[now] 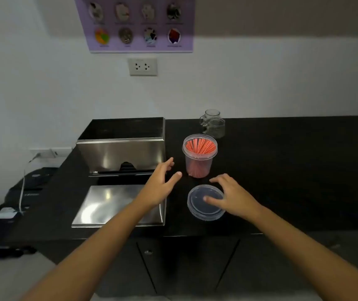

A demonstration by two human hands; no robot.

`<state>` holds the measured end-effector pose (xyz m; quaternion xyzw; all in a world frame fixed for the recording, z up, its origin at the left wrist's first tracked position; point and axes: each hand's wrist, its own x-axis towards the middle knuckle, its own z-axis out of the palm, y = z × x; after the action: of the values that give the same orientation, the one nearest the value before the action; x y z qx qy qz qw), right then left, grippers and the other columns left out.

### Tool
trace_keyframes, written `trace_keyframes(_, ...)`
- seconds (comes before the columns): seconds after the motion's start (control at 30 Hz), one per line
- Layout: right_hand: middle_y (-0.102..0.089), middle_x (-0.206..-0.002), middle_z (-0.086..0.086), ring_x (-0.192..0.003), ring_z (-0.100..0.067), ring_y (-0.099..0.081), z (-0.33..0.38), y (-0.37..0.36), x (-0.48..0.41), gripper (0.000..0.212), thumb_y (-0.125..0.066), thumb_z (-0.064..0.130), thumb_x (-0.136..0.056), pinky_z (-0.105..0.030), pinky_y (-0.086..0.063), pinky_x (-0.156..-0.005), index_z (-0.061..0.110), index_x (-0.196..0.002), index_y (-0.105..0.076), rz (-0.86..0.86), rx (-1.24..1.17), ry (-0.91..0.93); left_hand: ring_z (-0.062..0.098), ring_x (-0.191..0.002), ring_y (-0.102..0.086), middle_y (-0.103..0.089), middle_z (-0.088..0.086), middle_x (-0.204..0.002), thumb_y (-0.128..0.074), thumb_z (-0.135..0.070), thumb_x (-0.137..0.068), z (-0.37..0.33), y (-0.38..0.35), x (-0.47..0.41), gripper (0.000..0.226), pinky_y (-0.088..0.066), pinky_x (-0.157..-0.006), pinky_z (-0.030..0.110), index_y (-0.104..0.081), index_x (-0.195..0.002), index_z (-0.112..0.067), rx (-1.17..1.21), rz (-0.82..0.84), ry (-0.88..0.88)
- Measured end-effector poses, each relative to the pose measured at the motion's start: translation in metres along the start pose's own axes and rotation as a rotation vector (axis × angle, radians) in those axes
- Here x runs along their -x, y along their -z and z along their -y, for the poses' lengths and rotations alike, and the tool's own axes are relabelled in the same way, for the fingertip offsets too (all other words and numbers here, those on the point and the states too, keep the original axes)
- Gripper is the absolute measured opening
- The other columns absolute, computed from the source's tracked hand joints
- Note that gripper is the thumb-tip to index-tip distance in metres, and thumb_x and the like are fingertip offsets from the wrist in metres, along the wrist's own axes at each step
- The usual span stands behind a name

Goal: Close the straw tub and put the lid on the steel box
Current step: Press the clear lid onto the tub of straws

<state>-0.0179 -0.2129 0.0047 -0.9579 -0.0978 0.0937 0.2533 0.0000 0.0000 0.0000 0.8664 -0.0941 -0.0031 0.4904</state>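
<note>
Straw tub (199, 157) open, frame centre, on black worktop (293, 170); round lid (205, 203) flat just below it.

Tub clear plastic, upright, packed w/ red straws (199, 146), no lid on. Right hand (231, 195) over lid's right edge, fingers spread, fingertips (206, 198) on lid top; not gripping. Left hand (160, 184) hangs open, fingers spread, left of tub, between tub and steel box (121, 148), holding nothing; contact w/ box can't tell. Steel box centre-left, top open, dark inside. Steel lid (119, 205) lies flat on worktop below box, lower left of centre, apart from it. Two glass mugs (214, 123) behind tub, near wall. Wall socket (143, 66) and purple poster (139, 22) upper centre.
</note>
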Motion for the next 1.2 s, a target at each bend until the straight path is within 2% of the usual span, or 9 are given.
trace_keyframes(0.1,-0.039,-0.131,0.001,-0.118,-0.013,-0.042,-0.002,-0.011,-0.005,0.07,-0.065,0.051,-0.074,-0.032,-0.043,-0.095,0.022,-0.132,-0.038,0.079,0.024,-0.058,0.014,-0.132,-0.037,-0.038,0.006,-0.145,-0.053,-0.029,-0.091,0.004,-0.002,-0.003,0.062,-0.029,-0.107,0.027,-0.025,-0.144,-0.014,-0.02,0.014,0.046)
trace_keyframes(0.2,-0.036,-0.132,-0.001,-0.121,-0.015,-0.038,-0.005,-0.024,-0.011,0.082,-0.068,0.055,-0.067,-0.033,-0.041,-0.096,0.021,-0.134,-0.035,0.109,0.051,-0.088,0.016,-0.133,-0.037,-0.036,0.006,-0.146,-0.055,-0.025,-0.09,0.011,-0.008,-0.006,0.063,-0.029,-0.106,0.028,-0.025,-0.144,-0.013,-0.038,0.043,0.093)
trace_keyframes(0.33,-0.02,-0.149,-0.006,-0.137,-0.023,-0.022,-0.006,-0.034,-0.02,0.103,-0.07,0.064,-0.058,-0.042,-0.032,-0.106,0.024,-0.141,-0.024,0.123,0.08,-0.138,0.016,-0.133,-0.036,-0.036,0.006,-0.146,-0.055,-0.023,-0.09,0.02,-0.016,-0.012,0.062,-0.03,-0.107,0.03,-0.026,-0.143,-0.013,-0.044,0.061,0.119)
trace_keyframes(0.43,-0.01,-0.153,-0.009,-0.14,-0.028,-0.013,-0.008,-0.039,-0.025,0.109,-0.068,0.068,-0.057,-0.044,-0.025,-0.11,0.023,-0.143,-0.018,0.152,0.153,-0.154,0.015,-0.133,-0.037,-0.037,0.006,-0.146,-0.057,-0.024,-0.089,0.024,-0.021,-0.017,0.063,-0.03,-0.106,0.029,-0.027,-0.143,-0.014,-0.038,0.068,0.132)
trace_keyframes(0.57,-0.018,-0.147,-0.008,-0.134,-0.026,-0.021,-0.009,-0.042,-0.029,0.106,-0.067,0.067,-0.06,-0.041,-0.031,-0.108,0.022,-0.143,-0.018,0.165,0.187,-0.154,0.014,-0.134,-0.036,-0.036,0.005,-0.148,-0.057,-0.026,-0.089,0.027,-0.026,-0.025,0.064,-0.028,-0.105,0.027,-0.026,-0.144,-0.016,-0.044,0.081,0.14)
trace_keyframes(0.67,-0.025,-0.14,-0.005,-0.129,-0.023,-0.027,-0.012,-0.041,-0.028,0.103,-0.069,0.065,-0.058,-0.039,-0.037,-0.103,0.024,-0.14,-0.022,0.131,0.145,-0.157,0.015,-0.134,-0.035,-0.035,0.005,-0.148,-0.058,-0.027,-0.088,0.029,-0.028,-0.031,0.066,-0.028,-0.104,0.026,-0.025,-0.144,-0.017,-0.046,0.094,0.141)
trace_keyframes(0.9,-0.026,-0.139,-0.001,-0.127,-0.019,-0.03,-0.036,-0.015,-0.013,0.106,-0.071,0.065,-0.055,-0.04,-0.04,-0.101,0.027,-0.141,-0.021,0.033,-0.03,-0.26,0.017,-0.136,-0.035,-0.035,0.006,-0.149,-0.062,-0.035,-0.084,0.029,-0.037,-0.046,0.076,-0.029,-0.104,0.027,-0.021,-0.145,-0.018,0.037,0.096,0.182)
trace_keyframes(1.03,-0.029,-0.141,-0.002,-0.13,-0.021,-0.032,-0.044,0.007,-0.009,0.116,-0.076,0.062,-0.05,-0.044,-0.039,-0.103,0.025,-0.143,-0.018,-0.107,-0.155,-0.334,0.019,-0.139,-0.029,-0.028,0.007,-0.153,-0.065,-0.036,-0.082,0.031,-0.045,-0.049,0.083,-0.027,-0.11,0.032,-0.016,-0.146,-0.015,0.072,0.125,0.195)
trace_keyframes(1.2,-0.022,-0.145,-0.005,-0.134,-0.023,-0.026,-0.041,0.042,-0.024,0.126,-0.079,0.057,-0.05,-0.043,-0.034,-0.106,0.017,-0.146,-0.009,-0.271,-0.198,-0.343,0.021,-0.14,-0.027,-0.024,0.009,-0.154,-0.069,-0.034,-0.079,0.032,-0.047,-0.067,0.089,-0.026,-0.111,0.031,-0.015,-0.147,-0.013,0.118,0.128,0.178)
